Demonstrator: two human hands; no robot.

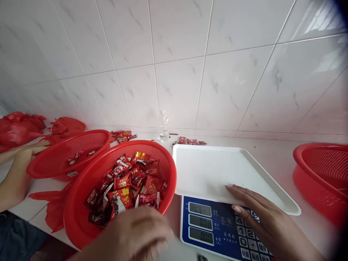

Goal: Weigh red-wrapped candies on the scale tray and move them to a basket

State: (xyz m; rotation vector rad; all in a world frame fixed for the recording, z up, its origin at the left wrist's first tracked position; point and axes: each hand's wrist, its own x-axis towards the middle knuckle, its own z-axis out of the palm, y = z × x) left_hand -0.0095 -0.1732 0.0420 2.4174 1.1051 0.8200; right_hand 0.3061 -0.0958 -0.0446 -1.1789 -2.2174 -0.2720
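My right hand (pixel 263 217) lies with its fingers stretched out over the near edge of the white tray (pixel 206 170). That tray sits on a blue weighing scale (pixel 202 221), and my thumb is over its keypad. Nothing is in this hand. My left hand (pixel 136 232) is blurred by motion at the near rim of a red plastic basket (pixel 167 174); its fingers look bent, and whether they hold anything is not clear. Many small candies in red wrappers (pixel 122 203) fill the bottom of this basket.
At the left, another person's arm (pixel 19 174) reaches behind a second red basket (pixel 100 139) with a few candies. Red plastic bags (pixel 19 127) lie beyond. A clear bottle (pixel 164 127) and loose red packets (pixel 190 140) line the tiled wall. Another red basket (pixel 315 177) stands right.
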